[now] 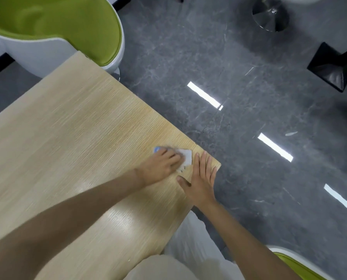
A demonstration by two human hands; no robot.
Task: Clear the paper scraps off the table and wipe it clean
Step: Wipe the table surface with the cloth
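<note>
— Pressing down with your left hand (160, 164), what sits under that grip?
— Your fingers curl over a white piece (185, 158), cloth or paper, too blurred to tell, just short of the tabletop (67, 128) corner.
— And your right hand (200, 178)?
— Flat and released, lying at that corner's edge, likely a stop for whatever you sweep. Past the corner is floor (239, 57); back from it, the tabletop gives room for strokes.

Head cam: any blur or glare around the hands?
Head view: left hand and its cloth are motion-smeared; right hand is sharper; soft glare on the table nearer the camera; hard light-strip reflections on the floor; edges bend from the wide lens.
</note>
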